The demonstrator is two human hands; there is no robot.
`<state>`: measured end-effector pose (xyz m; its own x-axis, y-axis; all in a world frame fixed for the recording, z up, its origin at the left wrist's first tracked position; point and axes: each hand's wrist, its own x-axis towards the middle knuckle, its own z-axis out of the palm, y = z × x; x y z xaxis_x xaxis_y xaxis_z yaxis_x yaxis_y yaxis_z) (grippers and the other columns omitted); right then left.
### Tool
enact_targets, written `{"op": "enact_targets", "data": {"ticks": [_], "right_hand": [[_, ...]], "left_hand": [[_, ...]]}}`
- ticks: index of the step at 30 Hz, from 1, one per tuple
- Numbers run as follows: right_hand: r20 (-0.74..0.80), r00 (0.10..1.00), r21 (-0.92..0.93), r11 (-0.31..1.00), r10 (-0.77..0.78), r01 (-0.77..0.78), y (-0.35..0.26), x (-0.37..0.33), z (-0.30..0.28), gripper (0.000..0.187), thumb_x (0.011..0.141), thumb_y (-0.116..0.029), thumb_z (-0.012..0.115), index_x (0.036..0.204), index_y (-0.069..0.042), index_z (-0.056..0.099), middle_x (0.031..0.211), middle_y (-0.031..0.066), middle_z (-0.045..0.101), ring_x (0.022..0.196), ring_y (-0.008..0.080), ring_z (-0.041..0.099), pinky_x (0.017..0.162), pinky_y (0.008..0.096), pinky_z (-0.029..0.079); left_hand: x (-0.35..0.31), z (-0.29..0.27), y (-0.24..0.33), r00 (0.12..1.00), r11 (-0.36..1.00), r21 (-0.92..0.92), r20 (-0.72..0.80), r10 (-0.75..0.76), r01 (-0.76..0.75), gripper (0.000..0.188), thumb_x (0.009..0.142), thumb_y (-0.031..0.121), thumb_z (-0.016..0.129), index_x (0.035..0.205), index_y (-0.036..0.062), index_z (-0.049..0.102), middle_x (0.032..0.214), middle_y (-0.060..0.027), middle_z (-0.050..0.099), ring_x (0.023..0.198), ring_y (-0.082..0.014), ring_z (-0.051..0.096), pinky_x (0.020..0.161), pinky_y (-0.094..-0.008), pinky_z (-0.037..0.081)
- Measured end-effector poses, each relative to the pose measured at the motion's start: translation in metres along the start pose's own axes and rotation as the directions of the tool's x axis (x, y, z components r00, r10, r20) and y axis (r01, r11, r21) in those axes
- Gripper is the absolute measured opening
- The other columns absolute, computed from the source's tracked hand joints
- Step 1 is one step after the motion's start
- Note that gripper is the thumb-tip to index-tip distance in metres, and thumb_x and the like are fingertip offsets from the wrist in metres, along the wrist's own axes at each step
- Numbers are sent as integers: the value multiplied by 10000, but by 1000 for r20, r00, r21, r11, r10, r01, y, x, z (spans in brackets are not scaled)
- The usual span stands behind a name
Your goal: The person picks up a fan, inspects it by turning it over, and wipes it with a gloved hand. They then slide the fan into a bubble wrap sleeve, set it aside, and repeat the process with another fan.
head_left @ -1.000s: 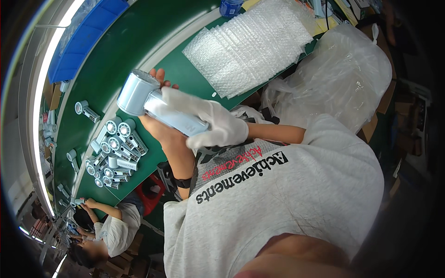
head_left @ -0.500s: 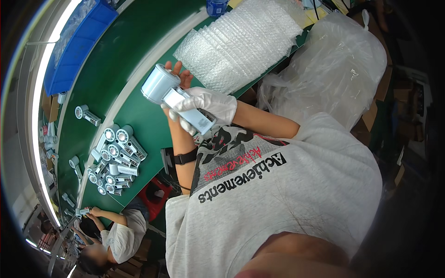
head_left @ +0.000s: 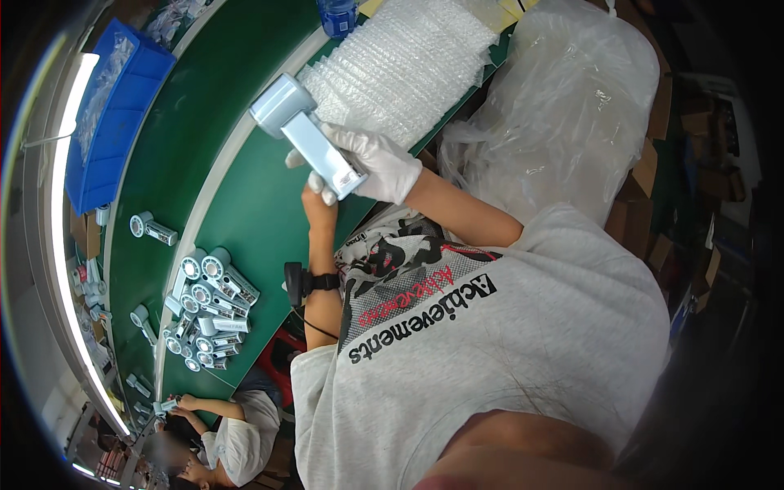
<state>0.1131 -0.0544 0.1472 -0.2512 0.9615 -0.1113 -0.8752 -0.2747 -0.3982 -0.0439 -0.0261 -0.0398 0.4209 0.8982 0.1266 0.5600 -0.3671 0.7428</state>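
Observation:
A pale blue handheld fan [head_left: 314, 147], with a round drum head and a straight handle, is tilted above the green bench, its head toward the upper left. My right hand [head_left: 380, 166], in a white glove, grips the handle, and gloved fingertips show along its far side. Just below the handle's lower end is my bare left hand [head_left: 320, 204]; its fingers are hidden behind the glove and fan. A strap with a small black device sits round my left wrist. A stack of bubble wrap sheets [head_left: 400, 69] lies just beyond my right hand.
Similar fans [head_left: 208, 306] lie heaped on the green bench [head_left: 245, 196] at the left, with a single fan [head_left: 153, 229] beyond. A blue bin [head_left: 122, 114] stands far left, a blue bottle [head_left: 337, 18] at the top. Clear plastic bagging [head_left: 563, 114] fills the right; a co-worker [head_left: 245, 437] sits lower left.
The fan has turned in my right hand and moved slightly up. My left hand's bare fingers, which showed beyond the fan, are now out of sight. The view has shifted a little.

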Motion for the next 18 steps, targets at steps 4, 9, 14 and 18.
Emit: {"op": "enact_targets", "data": {"ticks": [4,9,14,18], "right_hand": [[-108,992,-327,945,-64,25,-15,-21,-34,476,878,-396,436,1190,-36,412,941,130,563,599,160,567,513,275,496],[-234,944,-514,794,233,-324,-11,-30,-79,508,846,-370,496,1203,-24,391,830,96,559,519,144,552,453,254,474],[-193,962,-667,694,192,-272,37,-19,-126,526,807,-250,538,1258,-59,348,751,84,550,567,150,576,441,260,469],[-140,990,-958,247,35,-144,43,-16,-130,520,792,-205,535,1261,-82,347,763,83,556,566,164,573,449,266,465]], "left_hand": [[18,-48,49,996,997,15,-55,-74,75,214,841,170,506,731,-10,542,684,-187,547,624,-329,555,544,-395,413],[19,-42,31,995,982,190,101,-18,-2,213,851,151,475,726,-9,540,677,-176,540,607,-314,550,539,-399,407],[21,-29,15,916,919,-113,196,-351,377,196,850,133,470,747,-22,533,628,-129,507,572,-299,529,535,-388,403],[21,-42,22,851,788,-325,154,-502,523,159,831,105,474,758,-24,533,705,-136,495,645,-295,506,588,-383,398]]}}
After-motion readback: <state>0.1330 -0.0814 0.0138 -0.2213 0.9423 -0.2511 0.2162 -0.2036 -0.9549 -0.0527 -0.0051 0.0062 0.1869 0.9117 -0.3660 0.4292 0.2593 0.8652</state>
